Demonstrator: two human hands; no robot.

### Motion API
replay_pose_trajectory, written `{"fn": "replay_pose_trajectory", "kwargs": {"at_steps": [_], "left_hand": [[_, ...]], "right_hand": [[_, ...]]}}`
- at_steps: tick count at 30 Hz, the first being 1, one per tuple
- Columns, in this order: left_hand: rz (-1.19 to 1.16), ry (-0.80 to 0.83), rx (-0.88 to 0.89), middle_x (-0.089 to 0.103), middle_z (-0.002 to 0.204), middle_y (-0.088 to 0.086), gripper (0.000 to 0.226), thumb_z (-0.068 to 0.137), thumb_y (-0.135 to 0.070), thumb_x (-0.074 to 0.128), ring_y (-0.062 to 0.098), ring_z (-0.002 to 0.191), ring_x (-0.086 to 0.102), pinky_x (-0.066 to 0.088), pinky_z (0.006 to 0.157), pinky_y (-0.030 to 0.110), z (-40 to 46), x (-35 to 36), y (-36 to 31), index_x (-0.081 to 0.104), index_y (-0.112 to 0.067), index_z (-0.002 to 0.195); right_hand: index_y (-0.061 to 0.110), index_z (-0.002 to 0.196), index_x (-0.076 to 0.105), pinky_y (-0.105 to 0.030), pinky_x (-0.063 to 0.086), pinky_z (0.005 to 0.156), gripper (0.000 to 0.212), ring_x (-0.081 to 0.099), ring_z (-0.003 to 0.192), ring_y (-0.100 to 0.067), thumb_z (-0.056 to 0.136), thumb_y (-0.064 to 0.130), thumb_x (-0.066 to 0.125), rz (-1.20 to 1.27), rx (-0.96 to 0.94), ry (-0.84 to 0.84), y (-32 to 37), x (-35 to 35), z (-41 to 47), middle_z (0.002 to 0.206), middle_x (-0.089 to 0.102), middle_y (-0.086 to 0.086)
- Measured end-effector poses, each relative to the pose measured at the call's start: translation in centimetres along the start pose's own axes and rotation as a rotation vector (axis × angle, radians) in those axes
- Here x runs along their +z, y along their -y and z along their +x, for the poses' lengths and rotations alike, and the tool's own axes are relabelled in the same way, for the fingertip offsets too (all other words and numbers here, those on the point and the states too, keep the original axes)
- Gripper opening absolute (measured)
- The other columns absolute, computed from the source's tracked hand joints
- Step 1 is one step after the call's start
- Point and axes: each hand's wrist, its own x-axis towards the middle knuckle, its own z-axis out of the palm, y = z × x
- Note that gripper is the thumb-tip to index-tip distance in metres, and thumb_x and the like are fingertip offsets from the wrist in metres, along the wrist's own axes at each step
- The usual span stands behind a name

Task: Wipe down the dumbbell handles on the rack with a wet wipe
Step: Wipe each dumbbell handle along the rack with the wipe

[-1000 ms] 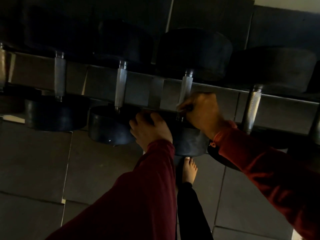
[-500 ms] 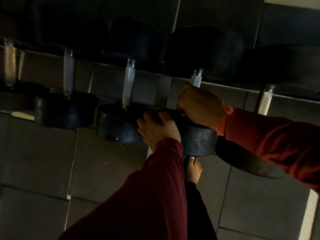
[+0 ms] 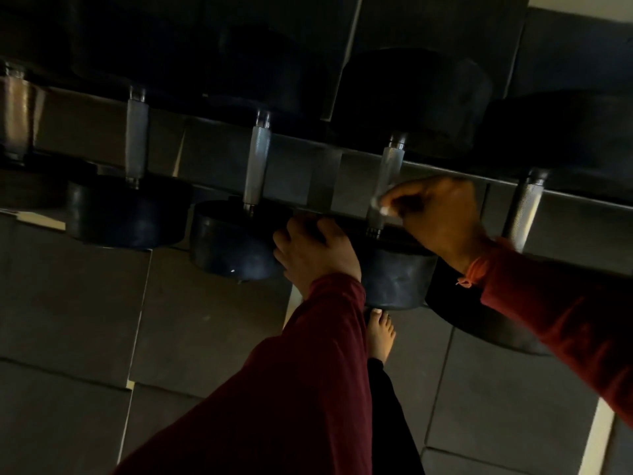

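1. The right hand (image 3: 442, 217), at about 3 o'clock of centre, curls its fingers at the lower end of a knurled dumbbell handle (image 3: 388, 176); something small and pale, likely the wet wipe (image 3: 378, 209), is pinched against the metal.
2. The left hand (image 3: 313, 250), near centre, rests with fingers bent over the rack's front rail (image 3: 219, 159), between two black weight heads.
3. To wipe well, I judge the wipe should wrap round the handle and run its full length, twisting as it goes.
4. Dim light and blur hide the wipe's outline; the rack's ends are cut off at 9 and 3 o'clock.
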Motion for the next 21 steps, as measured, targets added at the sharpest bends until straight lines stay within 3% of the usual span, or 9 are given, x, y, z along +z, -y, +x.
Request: {"fn": "replay_pose_trajectory", "kwargs": {"at_steps": [3,6,10,12,14,16,18,20,21], "left_hand": [[-0.007,0.015,0.005,0.050,0.121,0.005,0.055,0.078,-0.045,0.037,0.025,0.114,0.043,0.040,0.098,0.048,0.0,0.0,0.1,0.060,-0.018,0.120],[-0.008,0.021,0.008,0.050,0.122,0.005,0.050,0.082,-0.042,0.040,0.025,0.115,0.042,0.038,0.099,0.046,0.0,0.0,0.1,0.060,-0.017,0.120],[-0.008,0.022,0.006,0.049,0.124,0.005,0.050,0.082,-0.042,0.040,0.025,0.116,0.042,0.038,0.099,0.046,0.0,0.0,0.1,0.060,-0.017,0.120],[-0.015,0.024,0.001,0.050,0.124,0.005,0.053,0.080,-0.044,0.037,0.025,0.116,0.042,0.038,0.098,0.044,0.0,0.0,0.0,0.060,-0.017,0.120],[-0.017,0.023,0.003,0.050,0.125,0.006,0.050,0.083,-0.041,0.040,0.026,0.116,0.043,0.036,0.097,0.042,0.0,0.0,0.0,0.061,-0.016,0.120],[-0.015,0.025,0.003,0.050,0.125,0.007,0.044,0.087,-0.037,0.044,0.027,0.117,0.043,0.036,0.097,0.043,-0.1,0.0,0.1,0.060,-0.016,0.121],[-0.019,0.027,0.003,0.049,0.125,0.007,0.046,0.085,-0.039,0.042,0.027,0.117,0.043,0.038,0.098,0.045,0.0,0.0,0.0,0.060,-0.016,0.120],[-0.021,0.021,-0.002,0.049,0.124,0.006,0.044,0.086,-0.038,0.043,0.027,0.118,0.043,0.039,0.098,0.046,0.0,0.0,0.0,0.060,-0.016,0.120],[-0.022,0.016,0.000,0.049,0.125,0.006,0.042,0.088,-0.037,0.045,0.027,0.118,0.043,0.039,0.098,0.046,0.1,0.0,0.0,0.060,-0.016,0.121]], "right_hand": [[0.022,0.095,0.079,-0.005,0.048,0.078,0.011,0.065,0.087,-0.002,0.085,0.018,0.076,0.141,0.308,-0.197,-1.2,0.8,0.1,0.092,0.071,0.012],[0.029,0.075,0.070,-0.039,0.061,0.082,0.017,0.072,0.090,-0.014,0.079,0.013,0.076,0.567,0.601,-0.269,-2.0,1.3,2.3,0.087,0.075,0.003],[0.019,0.079,0.068,-0.032,0.062,0.070,0.019,0.073,0.089,-0.018,0.088,0.001,0.068,0.881,0.744,-0.331,-0.7,1.5,3.4,0.089,0.073,-0.002],[0.020,0.083,0.068,-0.031,0.062,0.068,0.015,0.073,0.089,-0.018,0.088,0.006,0.069,0.949,0.760,-0.393,-0.5,1.6,4.3,0.093,0.073,-0.002],[0.027,0.079,0.069,-0.037,0.061,0.078,0.008,0.072,0.091,-0.019,0.084,0.027,0.074,0.716,0.737,-0.409,-0.6,2.1,4.2,0.095,0.074,0.000],[0.026,0.081,0.070,-0.034,0.055,0.089,0.021,0.069,0.094,-0.014,0.081,0.047,0.073,0.382,0.633,-0.385,-0.3,2.3,3.4,0.094,0.074,0.004],[0.026,0.088,0.074,-0.031,0.052,0.091,0.021,0.068,0.092,-0.011,0.085,0.047,0.071,0.208,0.476,-0.320,-0.4,2.2,2.3,0.094,0.075,0.006],[0.036,0.082,0.074,-0.036,0.055,0.092,0.002,0.070,0.091,-0.010,0.084,0.037,0.073,0.178,0.435,-0.259,-1.0,2.0,1.6,0.090,0.076,0.010],[0.039,0.076,0.072,-0.037,0.057,0.090,0.010,0.071,0.087,-0.008,0.082,0.032,0.075,0.198,0.460,-0.232,-1.6,2.0,1.4,0.086,0.076,0.011]]}}
